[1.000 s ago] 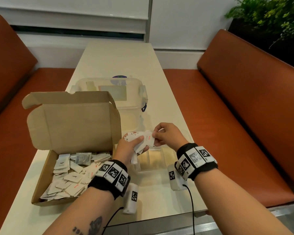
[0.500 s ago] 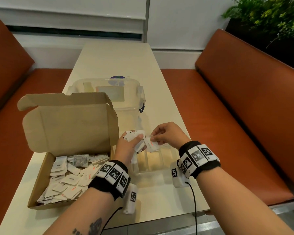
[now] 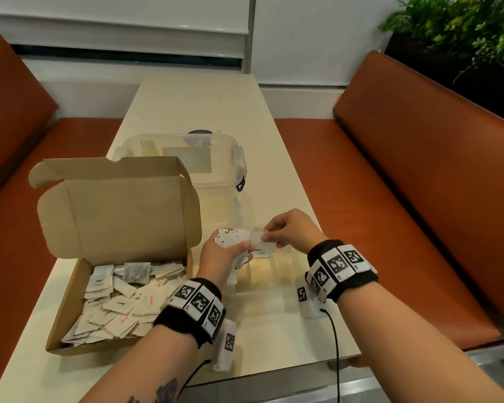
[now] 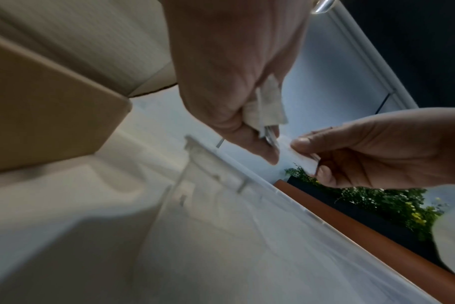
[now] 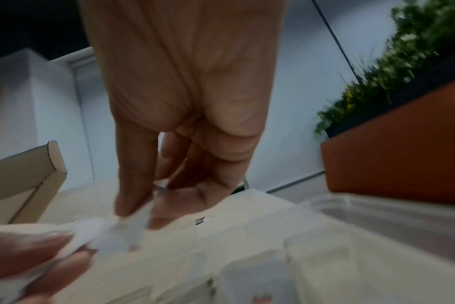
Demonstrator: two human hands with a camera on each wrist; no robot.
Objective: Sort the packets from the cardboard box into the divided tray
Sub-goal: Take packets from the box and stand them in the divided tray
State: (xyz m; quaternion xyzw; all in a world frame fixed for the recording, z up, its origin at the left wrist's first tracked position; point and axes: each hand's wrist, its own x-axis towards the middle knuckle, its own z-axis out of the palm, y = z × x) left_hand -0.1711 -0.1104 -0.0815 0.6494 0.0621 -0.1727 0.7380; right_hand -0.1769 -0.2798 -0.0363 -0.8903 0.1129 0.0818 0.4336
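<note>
An open cardboard box (image 3: pixel 67 303) on the table's left holds several white packets (image 3: pixel 120 303). Just right of it lies the clear divided tray (image 3: pixel 269 273), seen close in the right wrist view as the tray (image 5: pixel 312 265). Above the tray my left hand (image 3: pixel 221 257) grips a fanned bunch of packets (image 3: pixel 230 237); the left wrist view shows that bunch (image 4: pixel 266 107) squeezed in the left hand (image 4: pixel 237 86). My right hand (image 3: pixel 291 232) pinches one packet (image 3: pixel 259 241) at the bunch's right edge; its thumb and finger close on the packet (image 5: pixel 140 218) in the right wrist view.
A clear lidded plastic tub (image 3: pixel 186 161) stands behind the box's raised lid (image 3: pixel 120 207). Orange bench seats (image 3: pixel 419 175) flank the cream table (image 3: pixel 198 103). A planter with green leaves (image 3: pixel 460 27) sits at the back right. Cables hang from both wristbands over the near table edge.
Both hands stayed above the tray. The right hand had drawn a packet down and away from the bunch, then came back up to the bunch's right edge.
</note>
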